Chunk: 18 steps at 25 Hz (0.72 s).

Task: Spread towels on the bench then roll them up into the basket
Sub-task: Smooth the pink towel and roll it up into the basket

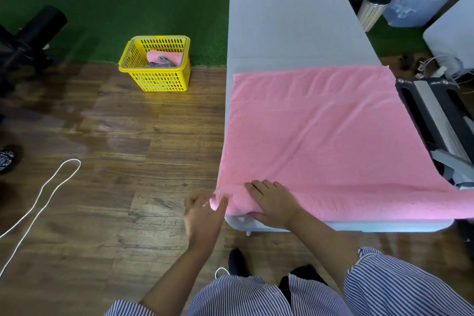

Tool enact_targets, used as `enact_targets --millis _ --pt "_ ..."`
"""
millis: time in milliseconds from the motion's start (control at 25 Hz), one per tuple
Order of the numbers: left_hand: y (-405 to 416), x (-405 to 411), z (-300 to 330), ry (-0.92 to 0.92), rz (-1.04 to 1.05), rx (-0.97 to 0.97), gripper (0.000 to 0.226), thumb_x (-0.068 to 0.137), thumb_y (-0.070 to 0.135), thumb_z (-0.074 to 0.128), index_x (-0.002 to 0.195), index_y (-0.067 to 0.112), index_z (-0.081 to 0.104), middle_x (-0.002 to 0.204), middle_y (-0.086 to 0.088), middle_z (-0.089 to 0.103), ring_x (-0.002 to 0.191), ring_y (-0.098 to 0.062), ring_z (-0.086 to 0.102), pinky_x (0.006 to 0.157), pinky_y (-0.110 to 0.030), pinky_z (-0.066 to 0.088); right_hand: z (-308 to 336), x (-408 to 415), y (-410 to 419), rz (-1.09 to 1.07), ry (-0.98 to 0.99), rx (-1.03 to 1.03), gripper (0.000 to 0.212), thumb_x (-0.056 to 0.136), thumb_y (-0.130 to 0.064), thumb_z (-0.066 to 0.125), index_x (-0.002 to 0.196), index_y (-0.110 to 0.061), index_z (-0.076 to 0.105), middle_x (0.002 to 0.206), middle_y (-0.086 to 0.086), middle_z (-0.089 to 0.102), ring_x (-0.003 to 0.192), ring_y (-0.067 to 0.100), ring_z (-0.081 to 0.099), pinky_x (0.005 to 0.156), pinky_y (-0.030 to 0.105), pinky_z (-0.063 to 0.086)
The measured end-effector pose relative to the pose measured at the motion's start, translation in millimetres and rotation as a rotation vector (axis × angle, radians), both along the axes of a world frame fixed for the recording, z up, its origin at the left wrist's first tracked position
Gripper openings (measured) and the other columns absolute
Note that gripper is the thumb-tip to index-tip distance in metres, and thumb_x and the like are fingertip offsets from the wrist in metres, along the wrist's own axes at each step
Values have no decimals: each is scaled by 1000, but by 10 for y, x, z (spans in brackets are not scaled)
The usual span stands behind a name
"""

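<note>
A large pink towel [320, 131] lies spread flat over the near half of the grey padded bench [295, 23]. Its near edge is curled into a low roll along the bench's front. My right hand [272, 202] lies palm down on that roll near the towel's left corner, thumb tucked under the fold. My left hand [204, 213] is just off the bench's left front corner, fingertips pinching the end of the roll. The yellow plastic basket [164, 82] stands on the floor to the left, holding a rolled pink towel [164, 55] and a grey towel [160, 63].
Wooden floor lies between me and the basket, with a white cord [43, 187] looping at the left. Black gym equipment [28, 38] stands at far left. A black and grey machine [436, 123] sits against the bench's right side. A bin [372, 10] and plastic box [415, 0] stand behind.
</note>
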<state>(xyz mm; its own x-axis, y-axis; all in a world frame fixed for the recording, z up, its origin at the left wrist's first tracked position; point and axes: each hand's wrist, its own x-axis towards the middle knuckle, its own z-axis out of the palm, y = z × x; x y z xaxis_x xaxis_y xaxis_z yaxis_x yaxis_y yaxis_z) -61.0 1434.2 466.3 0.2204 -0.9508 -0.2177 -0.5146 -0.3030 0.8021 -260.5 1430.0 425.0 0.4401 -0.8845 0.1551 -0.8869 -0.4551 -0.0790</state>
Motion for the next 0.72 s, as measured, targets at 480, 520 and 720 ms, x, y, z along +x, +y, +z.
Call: enact_targets --millis 480,520,720 --pt "-158 -66 0 104 114 188 8 91 9 54 83 8 57 68 0 54 63 -17 45 52 -25 30 69 -43 -35 -5 -93 58 63 76 -56 46 120 -12 53 108 4 62 79 18 61 63 29 51" --pt "-160 -37 -63 141 136 269 12 91 12 55 80 8 57 69 -1 54 66 -18 46 53 -26 31 65 -57 -33 7 -62 62 63 75 -57 45 119 -12 55 107 4 63 77 19 61 62 29 51" --pt "-166 136 -208 275 7 385 10 87 6 59 78 5 56 75 -7 56 74 -21 49 66 -29 37 52 -91 1 59 -71 86 58 76 -56 44 113 -14 58 94 0 65 71 17 61 60 24 49"
